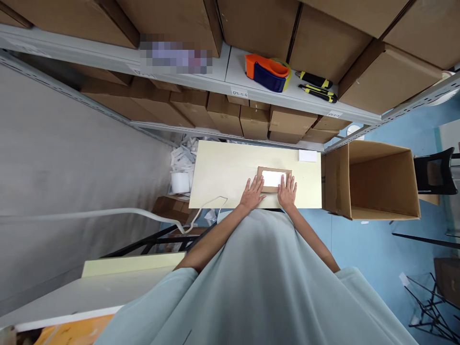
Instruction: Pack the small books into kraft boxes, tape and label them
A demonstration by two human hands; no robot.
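Note:
On the pale yellow table (223, 167) lies a small flat cardboard box (270, 189) with a white label (272, 178) on its top face. My left hand (252, 192) rests at the box's left edge, fingers stretched and spread, the fingertips reaching the label's left end. At the opposite side, my right hand (287, 192) lies over the box's right edge with fingers apart, touching the label's right end. Neither hand grasps anything. A stack of white labels or a small white block (308, 155) sits at the table's back right corner.
Behind the table, a grey shelf (215, 72) carries several cardboard boxes, an orange and blue tape dispenser (268, 73) and two yellow-black cutters (318, 87). A large open carton (383, 179) stands right of the table. Crumpled white paper (182, 160) fills the left side; a white cable (143, 211) hangs there.

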